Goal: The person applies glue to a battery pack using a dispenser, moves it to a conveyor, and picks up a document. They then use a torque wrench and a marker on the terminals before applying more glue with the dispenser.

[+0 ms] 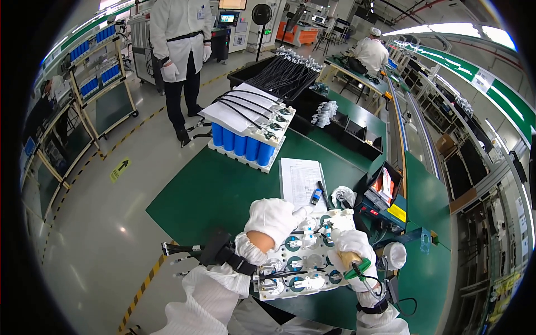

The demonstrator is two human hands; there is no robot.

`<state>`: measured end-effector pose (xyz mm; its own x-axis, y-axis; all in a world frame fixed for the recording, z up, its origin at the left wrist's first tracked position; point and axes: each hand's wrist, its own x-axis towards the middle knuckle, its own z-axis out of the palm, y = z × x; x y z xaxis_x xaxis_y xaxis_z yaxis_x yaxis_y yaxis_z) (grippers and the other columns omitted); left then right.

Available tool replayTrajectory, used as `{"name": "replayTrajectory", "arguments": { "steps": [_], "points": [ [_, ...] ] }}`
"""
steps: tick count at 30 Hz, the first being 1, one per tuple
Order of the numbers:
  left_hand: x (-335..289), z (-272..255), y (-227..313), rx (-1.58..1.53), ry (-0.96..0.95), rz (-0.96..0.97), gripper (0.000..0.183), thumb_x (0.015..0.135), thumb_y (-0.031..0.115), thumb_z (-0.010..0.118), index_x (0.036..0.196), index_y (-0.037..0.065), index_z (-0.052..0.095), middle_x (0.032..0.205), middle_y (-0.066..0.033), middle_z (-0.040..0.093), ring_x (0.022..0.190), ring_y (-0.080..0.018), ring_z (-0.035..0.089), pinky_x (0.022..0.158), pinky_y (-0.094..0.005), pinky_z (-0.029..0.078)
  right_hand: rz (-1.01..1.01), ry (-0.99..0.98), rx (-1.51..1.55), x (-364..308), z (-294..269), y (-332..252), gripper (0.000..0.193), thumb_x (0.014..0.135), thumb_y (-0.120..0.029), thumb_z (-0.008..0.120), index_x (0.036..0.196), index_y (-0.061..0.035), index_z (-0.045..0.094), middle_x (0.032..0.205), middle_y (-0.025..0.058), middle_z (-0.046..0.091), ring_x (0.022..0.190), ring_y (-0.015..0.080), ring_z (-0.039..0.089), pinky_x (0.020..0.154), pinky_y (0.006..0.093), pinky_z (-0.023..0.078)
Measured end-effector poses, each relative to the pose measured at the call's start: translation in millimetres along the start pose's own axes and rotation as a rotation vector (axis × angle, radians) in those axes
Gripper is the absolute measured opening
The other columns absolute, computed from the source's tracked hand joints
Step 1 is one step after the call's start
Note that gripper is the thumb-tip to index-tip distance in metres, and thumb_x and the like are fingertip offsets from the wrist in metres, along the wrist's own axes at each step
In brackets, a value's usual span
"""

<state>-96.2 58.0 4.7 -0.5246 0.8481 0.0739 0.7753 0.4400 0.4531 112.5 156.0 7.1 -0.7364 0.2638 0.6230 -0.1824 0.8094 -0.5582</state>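
My left hand (pixel 269 219), in a white glove, rests at the far left edge of a white battery module (pixel 306 262). One finger stretches right along that edge; the others are mostly hidden. My gloved right hand (pixel 352 244) bends over the module's right side, its fingertips out of sight beneath it. A green band (pixel 357 269) with a thin black cord sits at my right wrist. The module's top carries round teal-ringed cells, metal tabs and white connectors. Black cables (pixel 279 273) cross its near left part, and a wire bundle (pixel 181 249) sticks out beyond my left forearm.
A printed sheet (pixel 298 177) with a pen and small blue item lies beyond the module. Farther left stands a blue-celled battery pack (pixel 243 144) with papers on top. Black bins (pixel 357 134), a cable tray (pixel 279 72) and a white roll (pixel 395 255) are around. One person stands nearby.
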Motion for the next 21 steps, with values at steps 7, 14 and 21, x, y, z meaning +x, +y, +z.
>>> {"name": "replayTrajectory", "arguments": {
  "steps": [7,14,21],
  "points": [
    [2.9,-2.1,1.1,-0.034,-0.041,0.009,0.057,0.087,0.056,0.046,0.066,0.007,0.068,0.067,-0.0147,0.064,0.065,-0.031,0.064,0.061,-0.0419,0.049,-0.031,-0.068,-0.106,3.4,-0.9,-1.8,0.041,0.061,0.002,0.078,0.095,-0.0118,0.059,0.099,0.0066,0.061,0.097,0.0282,0.058,0.084,0.0365,0.047],
    [1.9,2.7,-0.3,-0.031,-0.01,0.01,0.058,0.087,0.057,0.046,0.066,0.007,0.068,0.066,-0.0142,0.064,0.065,-0.0307,0.064,0.062,-0.0417,0.049,-0.015,-0.045,-0.1,-7.0,0.4,5.1,0.038,0.062,0.0,0.076,0.094,-0.0115,0.059,0.1,0.007,0.061,0.097,0.0289,0.058,0.084,0.037,0.046],
    [0.8,-0.7,1.7,-0.037,-0.021,-0.004,0.059,0.086,0.058,0.047,0.064,0.007,0.066,0.065,-0.0143,0.063,0.064,-0.031,0.063,0.061,-0.0421,0.049,-0.023,-0.011,-0.165,-5.5,2.7,-0.2,0.037,0.062,-0.002,0.074,0.094,-0.0111,0.059,0.099,0.0067,0.062,0.095,0.0287,0.059,0.082,0.0355,0.047]
  ]
}}
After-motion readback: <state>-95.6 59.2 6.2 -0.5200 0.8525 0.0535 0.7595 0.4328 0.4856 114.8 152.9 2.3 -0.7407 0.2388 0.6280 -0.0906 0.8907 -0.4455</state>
